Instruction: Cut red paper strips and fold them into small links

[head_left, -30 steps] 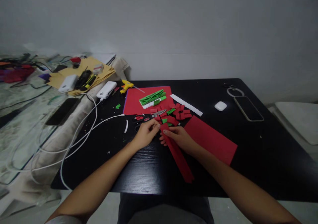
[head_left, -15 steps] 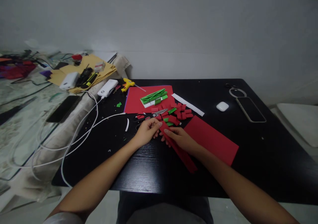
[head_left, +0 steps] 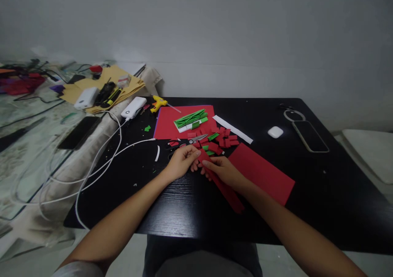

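Observation:
A long folded strip of red paper (head_left: 226, 190) slants across the front middle of the black table. My left hand (head_left: 183, 160) pinches its far end between thumb and fingers. My right hand (head_left: 222, 171) is closed on the same strip a little lower, thumb on top. Just beyond my fingers lie scissors (head_left: 197, 138) with open blades and dark handles, partly hidden by my left hand. Small folded red paper pieces (head_left: 222, 137) are heaped beside them, with a few green bits among them. A larger red sheet (head_left: 260, 172) lies flat to the right, partly under my right forearm.
Red sheets (head_left: 166, 123) carry folded green paper strips (head_left: 190, 119). A yellow glue gun (head_left: 159, 103) and white power bank (head_left: 134, 107) stand behind left; a white cable (head_left: 119, 156) crosses the left side. Right are a white strip (head_left: 233, 129), white case (head_left: 275, 132) and phone (head_left: 310, 136).
Both hands keep their hold on the red paper strip, almost in the same place. Only a slight shift of the camera view shows.

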`<state>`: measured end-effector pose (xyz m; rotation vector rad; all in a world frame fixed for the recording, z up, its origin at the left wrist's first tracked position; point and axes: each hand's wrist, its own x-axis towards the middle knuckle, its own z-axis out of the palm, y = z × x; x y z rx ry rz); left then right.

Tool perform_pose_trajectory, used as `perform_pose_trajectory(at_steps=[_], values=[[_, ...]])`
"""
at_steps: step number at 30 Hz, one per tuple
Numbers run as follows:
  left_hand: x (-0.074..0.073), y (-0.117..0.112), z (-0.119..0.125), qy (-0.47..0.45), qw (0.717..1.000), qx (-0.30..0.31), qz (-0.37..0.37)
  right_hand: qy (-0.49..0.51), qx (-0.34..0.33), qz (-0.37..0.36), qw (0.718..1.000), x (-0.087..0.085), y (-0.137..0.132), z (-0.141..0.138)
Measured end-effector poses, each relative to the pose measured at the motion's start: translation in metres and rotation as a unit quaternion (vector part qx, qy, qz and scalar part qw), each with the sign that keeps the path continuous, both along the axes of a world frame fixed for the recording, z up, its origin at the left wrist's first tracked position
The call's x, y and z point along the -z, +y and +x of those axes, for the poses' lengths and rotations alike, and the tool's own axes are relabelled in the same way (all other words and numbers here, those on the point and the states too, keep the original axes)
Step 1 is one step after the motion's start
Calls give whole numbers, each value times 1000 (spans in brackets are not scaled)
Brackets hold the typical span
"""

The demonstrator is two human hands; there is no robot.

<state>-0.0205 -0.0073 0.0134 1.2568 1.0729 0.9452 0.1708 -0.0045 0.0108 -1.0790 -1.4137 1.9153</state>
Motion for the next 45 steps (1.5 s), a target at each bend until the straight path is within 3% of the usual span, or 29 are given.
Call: perform_pose_trajectory(at_steps=[11,19,29,36,40,45], values=[[0,2,-4,-14,999,-36,-3,7,-23,-60,998,1,2,5],[1,-2,4,-12,999,28,-41,17,-26,-42,999,-4,1,3],[-13,11,-17,-8,998,-60,-17,9,-27,-76,997,-2,1,5],[-14,8,-14,-73,990,-114,-34,3,-27,-56,998,-4,1,5],[-6,1,-2,-61,992,-62,-92,3,-11,-48,999,-3,0,4],[-1,-1,3,-34,994,-6,-100,12,-4,-44,999,-6,0,2]])
